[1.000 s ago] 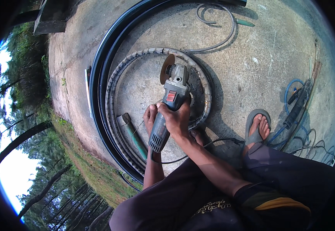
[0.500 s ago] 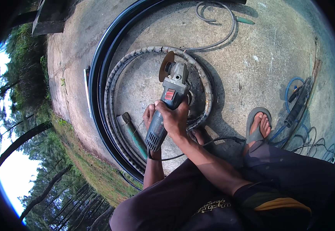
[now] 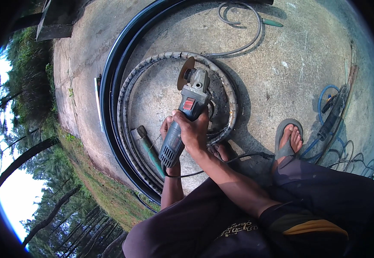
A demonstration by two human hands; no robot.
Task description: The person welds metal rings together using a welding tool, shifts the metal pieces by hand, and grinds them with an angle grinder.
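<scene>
An angle grinder (image 3: 181, 122) with a thin brown cutting disc (image 3: 185, 73) points away from me above the concrete. My right hand (image 3: 194, 132) wraps round its body just behind the red switch, thumb on top. On the grinder's left side and partly behind it, my left hand (image 3: 165, 127) is closed against the body; most of its fingers are hidden. Beneath the tool lies a ribbed, worn hose coil (image 3: 123, 92), forming a ring on the ground. A green-handled tool with a dark block-shaped end (image 3: 151, 152) rests across the coil, left of my hands.
A larger black pipe (image 3: 106, 86) curves round the coil's left side. The grinder's cord (image 3: 243, 155) runs right past my sandalled foot (image 3: 290, 139). Tangled cables and a blue hose (image 3: 321, 101) lie at right. A grey cable (image 3: 238, 52) and a green-handled piece (image 3: 273, 23) lie at the far side.
The grinder's rear end has shifted slightly left and away from me, with both hands keeping their hold. Everything else stays in place.
</scene>
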